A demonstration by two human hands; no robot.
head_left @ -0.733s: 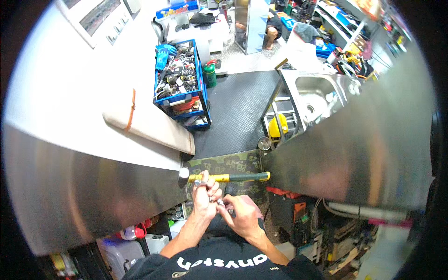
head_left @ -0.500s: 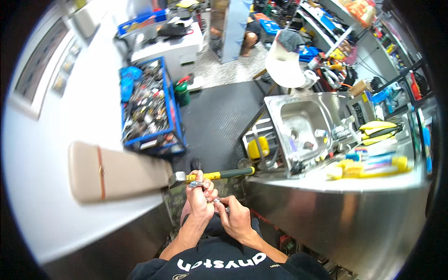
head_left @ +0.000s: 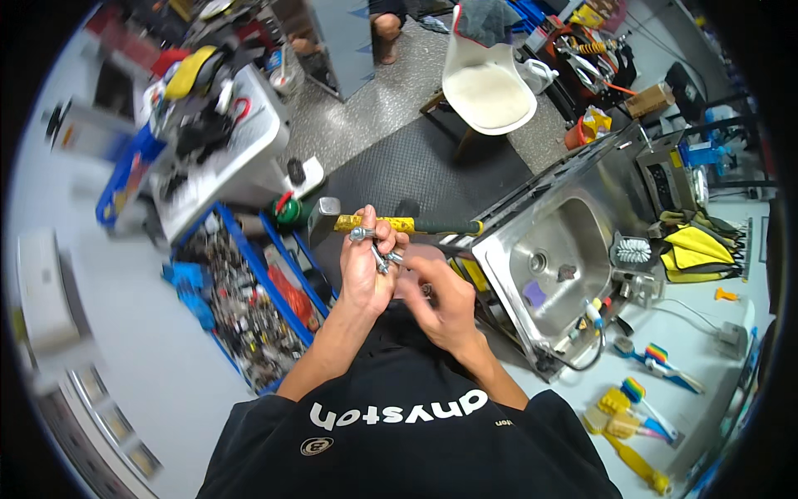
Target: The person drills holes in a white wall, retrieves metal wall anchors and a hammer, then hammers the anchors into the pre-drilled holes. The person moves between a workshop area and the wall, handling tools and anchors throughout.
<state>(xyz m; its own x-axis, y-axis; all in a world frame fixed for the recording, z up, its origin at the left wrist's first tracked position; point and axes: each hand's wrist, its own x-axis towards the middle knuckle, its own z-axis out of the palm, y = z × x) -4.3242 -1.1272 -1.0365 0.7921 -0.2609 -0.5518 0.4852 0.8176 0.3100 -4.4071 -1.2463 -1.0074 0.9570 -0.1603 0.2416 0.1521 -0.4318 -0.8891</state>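
Observation:
My left hand (head_left: 364, 270) is closed around a hammer (head_left: 445, 225) with a yellow and black handle and a metal head pointing left. In the same hand are small shiny metal pieces that look like bolts (head_left: 381, 261). A rounded metal end (head_left: 360, 234) sticks out beside the index finger. My right hand (head_left: 445, 299) is just to the right, its fingers bent toward the metal pieces. Motion smears those fingers, and whether they grip anything is not clear.
A steel sink (head_left: 573, 229) stands at the right, with brushes (head_left: 640, 407) and yellow-black gloves (head_left: 702, 254) beyond it. A blue crate (head_left: 270, 287) of small parts sits at the left. A white chair (head_left: 490, 96) is ahead; another person's leg (head_left: 386, 33) shows farther back.
The view has turned and tilted. The hammer stays in my left hand. My right hand, earlier pinching near a metal piece, now sits slightly apart and blurred.

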